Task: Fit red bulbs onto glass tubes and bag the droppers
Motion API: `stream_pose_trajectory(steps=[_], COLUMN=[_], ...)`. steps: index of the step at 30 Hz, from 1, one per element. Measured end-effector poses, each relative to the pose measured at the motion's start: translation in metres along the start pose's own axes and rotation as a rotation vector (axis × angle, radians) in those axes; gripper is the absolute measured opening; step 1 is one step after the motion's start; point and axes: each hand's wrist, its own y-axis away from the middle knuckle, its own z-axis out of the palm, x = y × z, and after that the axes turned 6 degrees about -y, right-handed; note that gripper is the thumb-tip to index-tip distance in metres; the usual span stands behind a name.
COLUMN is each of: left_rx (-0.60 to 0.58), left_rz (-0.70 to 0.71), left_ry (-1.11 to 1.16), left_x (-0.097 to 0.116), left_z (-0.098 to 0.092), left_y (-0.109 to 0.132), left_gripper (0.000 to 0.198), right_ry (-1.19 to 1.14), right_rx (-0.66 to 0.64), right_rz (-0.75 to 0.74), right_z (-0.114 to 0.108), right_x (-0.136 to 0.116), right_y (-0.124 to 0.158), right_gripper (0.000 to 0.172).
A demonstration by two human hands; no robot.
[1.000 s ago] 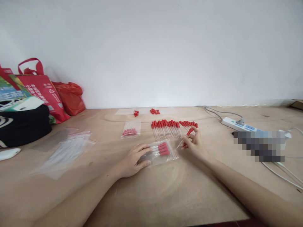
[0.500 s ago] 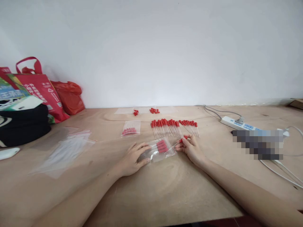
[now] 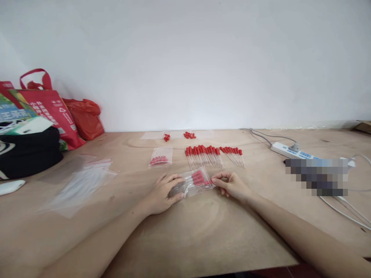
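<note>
My left hand (image 3: 165,193) grips the closed end of a clear zip bag (image 3: 189,189), thumb in front and fingers behind. Several droppers (image 3: 198,178) with red rubber bulbs and clear stems lie side by side inside it. At the bag's right-hand mouth, my right hand (image 3: 232,186) pinches the bulb end of another dropper (image 3: 208,182), whose stem reaches into the bag. Just beyond, a row of loose droppers (image 3: 203,151) lies with bulbs pointing away from me, and a smaller group (image 3: 232,151) fans out to its right.
A filled bag of droppers (image 3: 161,157) lies left of the row. Loose red bulbs (image 3: 189,135) rest by the wall. Flat zip bags (image 3: 84,185) are stacked at left, near a black bag (image 3: 31,154) and red bags (image 3: 85,119). A power strip (image 3: 295,151) with cables is at right.
My right hand has moved left with its dropper, from beside the bag's mouth to its opening, and the stem has slid inside. My left hand keeps its hold on the bag.
</note>
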Motion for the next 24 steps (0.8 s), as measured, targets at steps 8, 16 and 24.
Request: stream_pose_trajectory(steps=[8, 16, 24], left_rx=[0.001, 0.011, -0.004], left_rz=[0.014, 0.022, 0.003], left_ry=[-0.021, -0.018, -0.011], left_x=[-0.003, -0.003, -0.002], left_z=[0.003, 0.003, 0.002], left_y=[-0.001, 0.000, -0.001], left_gripper=[0.039, 0.038, 0.039], right_ry=[0.177, 0.165, 0.061], right_rx=[-0.060, 0.004, 0.101], right_rz=[-0.170, -0.089, -0.022], right_z=[0.009, 0.016, 0.019], right_x=[0.002, 0.003, 0.004], right_y=[0.000, 0.001, -0.001], right_gripper=[0.029, 0.022, 0.023])
